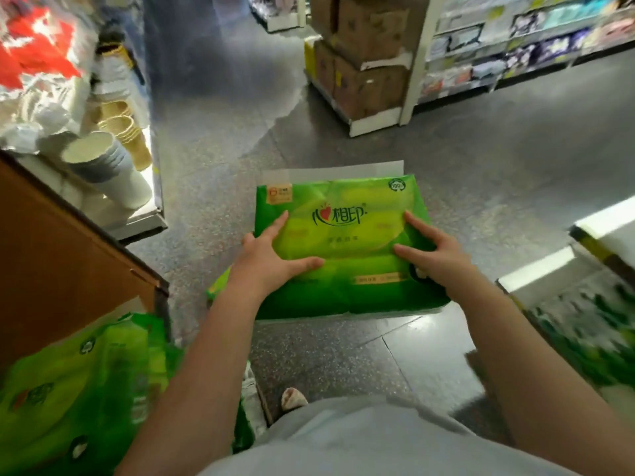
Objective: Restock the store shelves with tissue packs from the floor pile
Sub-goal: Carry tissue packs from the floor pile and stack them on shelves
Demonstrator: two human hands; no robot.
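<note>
A green tissue pack (343, 207) with a red heart logo is held up above the grey floor in the middle of the view. My left hand (271, 255) grips its left side, thumb across the top face and fingers spread. My right hand (433, 249) grips its right side the same way, fingers curled onto the wrapper. More green tissue packs (79, 383) lie in a pile at the lower left, beside my left forearm. The underside of the held pack is hidden.
A brown cardboard box (58, 266) stands at the left. Behind it a shelf holds paper cups and bowls (103, 159). Stacked cartons (364, 56) stand at the end of a far shelf. A shelf (591, 304) with green goods is at the right. My foot (292, 398) shows below.
</note>
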